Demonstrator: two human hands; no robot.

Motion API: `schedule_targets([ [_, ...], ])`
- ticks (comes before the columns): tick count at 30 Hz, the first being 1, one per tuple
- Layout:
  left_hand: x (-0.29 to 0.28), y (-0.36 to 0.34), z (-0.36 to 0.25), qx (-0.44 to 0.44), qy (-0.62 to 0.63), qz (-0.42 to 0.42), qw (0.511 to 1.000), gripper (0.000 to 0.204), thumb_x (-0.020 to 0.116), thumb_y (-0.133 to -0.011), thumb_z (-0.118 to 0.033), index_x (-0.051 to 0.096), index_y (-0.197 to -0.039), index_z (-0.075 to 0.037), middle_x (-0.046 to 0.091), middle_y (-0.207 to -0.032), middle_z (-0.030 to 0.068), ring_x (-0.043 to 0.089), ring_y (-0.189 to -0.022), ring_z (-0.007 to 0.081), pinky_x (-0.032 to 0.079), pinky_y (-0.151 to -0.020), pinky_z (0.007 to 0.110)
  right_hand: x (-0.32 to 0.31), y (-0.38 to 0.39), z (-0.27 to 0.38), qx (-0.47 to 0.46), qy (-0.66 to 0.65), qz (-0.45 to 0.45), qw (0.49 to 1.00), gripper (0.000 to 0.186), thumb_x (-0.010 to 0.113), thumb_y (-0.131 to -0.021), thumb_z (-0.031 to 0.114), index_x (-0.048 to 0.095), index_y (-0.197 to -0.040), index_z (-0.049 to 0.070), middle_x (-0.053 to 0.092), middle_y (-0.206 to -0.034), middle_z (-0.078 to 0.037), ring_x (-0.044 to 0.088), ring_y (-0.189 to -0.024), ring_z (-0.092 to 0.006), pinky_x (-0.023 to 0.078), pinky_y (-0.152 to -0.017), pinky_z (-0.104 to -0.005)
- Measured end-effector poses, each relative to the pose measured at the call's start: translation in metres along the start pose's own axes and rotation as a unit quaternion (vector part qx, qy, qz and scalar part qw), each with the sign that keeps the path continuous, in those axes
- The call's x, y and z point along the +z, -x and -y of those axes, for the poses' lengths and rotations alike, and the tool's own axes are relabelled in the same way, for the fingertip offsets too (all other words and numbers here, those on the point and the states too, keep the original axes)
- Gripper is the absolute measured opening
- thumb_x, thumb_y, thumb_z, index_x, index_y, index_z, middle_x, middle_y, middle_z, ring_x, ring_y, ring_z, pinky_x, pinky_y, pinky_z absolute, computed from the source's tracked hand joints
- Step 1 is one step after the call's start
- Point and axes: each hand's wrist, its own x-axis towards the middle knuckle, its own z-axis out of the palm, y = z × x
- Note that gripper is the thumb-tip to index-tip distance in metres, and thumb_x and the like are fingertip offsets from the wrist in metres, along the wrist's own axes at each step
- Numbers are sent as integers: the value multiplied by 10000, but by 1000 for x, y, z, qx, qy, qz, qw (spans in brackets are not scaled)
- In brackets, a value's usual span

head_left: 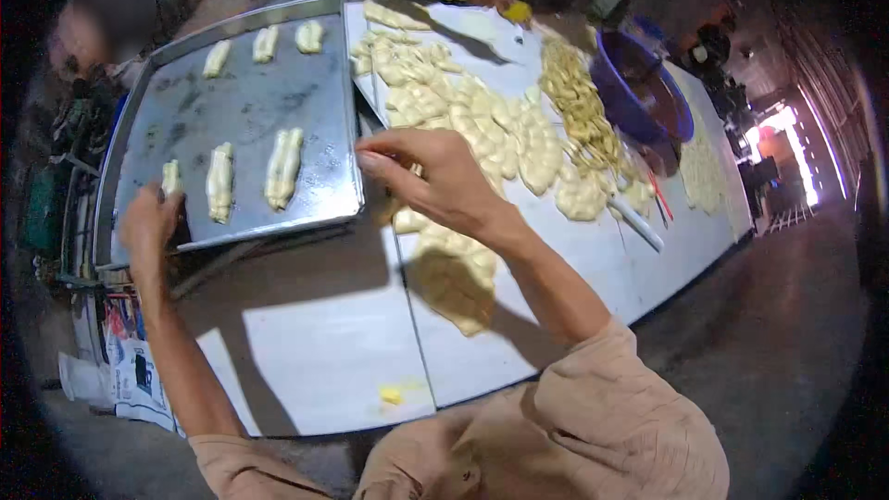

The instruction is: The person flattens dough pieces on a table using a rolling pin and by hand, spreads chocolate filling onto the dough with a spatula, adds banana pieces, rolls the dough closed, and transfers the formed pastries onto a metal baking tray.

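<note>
Tray (319,97), one, bearing six dough strips (283,169). Left hand (150,222): at near-left strip, grasp indeterminable. Right hand (440,181): fingers curled, beside tray's right edge, contents indeterminable.

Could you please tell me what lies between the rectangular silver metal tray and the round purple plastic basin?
In the head view, pale dough pieces and, nearer the basin, a heap of yellowish-brown pieces lie between them on the white table.

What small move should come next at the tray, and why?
Probably, the left hand should ease off the small dough strip at its fingertips and lift clear: that strip appears to rest on the metal tray already, roughly in a row with two other strips.
</note>
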Motion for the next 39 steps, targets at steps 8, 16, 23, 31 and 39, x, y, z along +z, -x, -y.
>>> schedule_targets([
  [8,-19,131,-30,47,155,-243,956,684,736,-921,-445,553,-1436,-34,577,-1425,216,556,-1326,343,432,-1096,439,-77,216,-36,105,131,116,979,197,681,-931,133,691,-1090,17,719,-1018,-163,700,-897,-353,563,-807,-420],
  [16,15,396,-97,-159,290,-185,925,477,754,-936,-220,622,-1335,4,621,-1369,170,553,-1309,293,409,-1112,434,20,278,-11,-208,82,301,927,714,651,-922,471,486,-1455,26,517,-1475,-123,449,-1388,-291,355,-1139,-512],
  [23,19,500,-156,-211,302,-95,925,463,772,-914,-199,646,-1317,-9,647,-1349,140,594,-1261,250,457,-1060,375,57,286,-3,-292,146,213,921,730,602,-915,586,579,-1378,23,553,-1416,-139,460,-1366,-295,300,-1180,-549],
  [31,39,517,-158,-216,339,-78,912,446,733,-955,-246,649,-1319,-2,647,-1346,171,602,-1259,303,488,-1018,418,-106,304,-67,-57,-70,200,976,270,719,-891,313,707,-946,48,703,-996,-137,659,-926,-344,489,-892,-460],
  [39,50,465,-209,-175,364,-1,915,402,716,-970,-195,654,-1317,-2,682,-1276,166,638,-1180,275,515,-946,385,-160,395,-84,152,128,317,927,941,457,-954,682,271,-1583,7,265,-1652,-206,184,-1559,-342,-8,-1231,-634],
])
